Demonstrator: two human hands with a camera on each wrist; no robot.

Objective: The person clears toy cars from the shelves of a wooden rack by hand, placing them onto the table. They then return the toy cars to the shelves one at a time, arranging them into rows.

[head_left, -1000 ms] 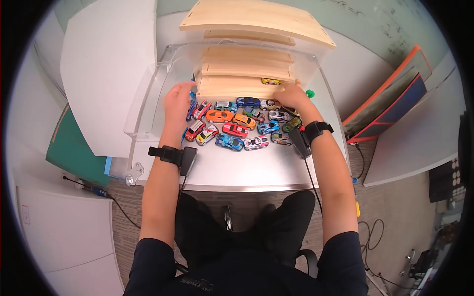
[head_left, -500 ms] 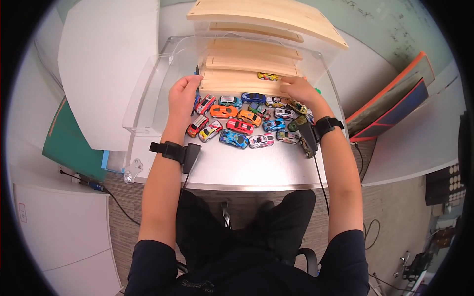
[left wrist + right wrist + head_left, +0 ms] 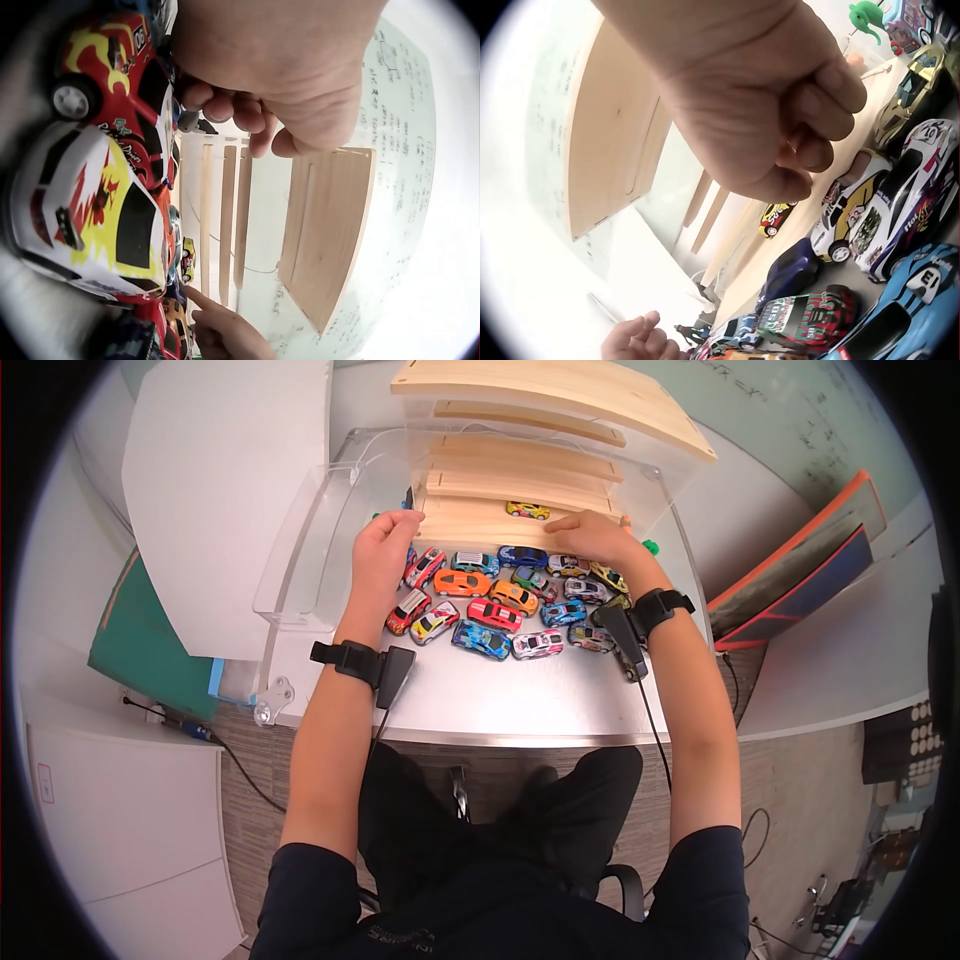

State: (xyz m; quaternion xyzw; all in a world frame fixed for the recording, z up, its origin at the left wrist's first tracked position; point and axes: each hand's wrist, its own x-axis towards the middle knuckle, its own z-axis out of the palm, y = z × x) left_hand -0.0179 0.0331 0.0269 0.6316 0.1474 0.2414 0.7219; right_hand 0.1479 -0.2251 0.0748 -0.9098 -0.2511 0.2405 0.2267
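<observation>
A yellow toy car (image 3: 527,510) with red and black markings sits on the lowest wooden shelf board (image 3: 470,532). My right hand (image 3: 598,538) is beside it on the right, its extended index fingertip close to the car; the other fingers are curled. My left hand (image 3: 384,550) is at the left end of that board, fingers loosely bent with nothing visible between them. In front of the shelf stand several toy cars, among them an orange car (image 3: 461,583), a red car (image 3: 494,614) and a blue car (image 3: 482,639).
More wooden boards rise behind, between clear side panels, under a wide top board (image 3: 550,400). A clear plastic bin (image 3: 300,560) lies left of the shelf. A green toy (image 3: 651,547) is to its right. The metal table (image 3: 470,700) has a front edge near the person's legs.
The yellow car has shifted leftward along the board, and my right hand has moved left with it. My left hand stays near the board's left end. The head view has shifted slightly.
</observation>
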